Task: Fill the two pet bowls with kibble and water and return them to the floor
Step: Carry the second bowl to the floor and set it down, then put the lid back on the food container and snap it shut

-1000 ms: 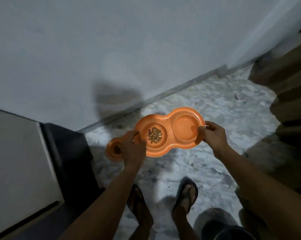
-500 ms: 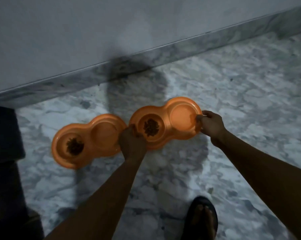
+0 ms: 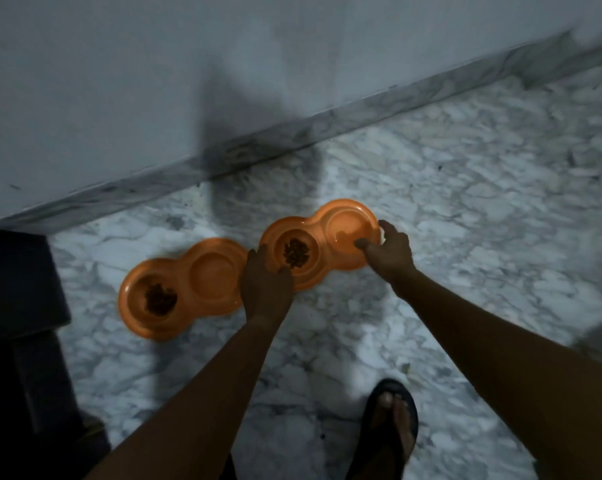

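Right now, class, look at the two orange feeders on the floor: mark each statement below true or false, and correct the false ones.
1. Both feeders hold kibble in one well. True: the left feeder and the right feeder each show a dark pile of kibble.
2. The left hand is on the left feeder. False: it is at the near end of the right feeder.
3. The right hand is at the right feeder's far end. True.
4. The feeders sit on a wooden table. False: they are on a marble floor by the wall.
5. A sandalled foot shows at the bottom. True.
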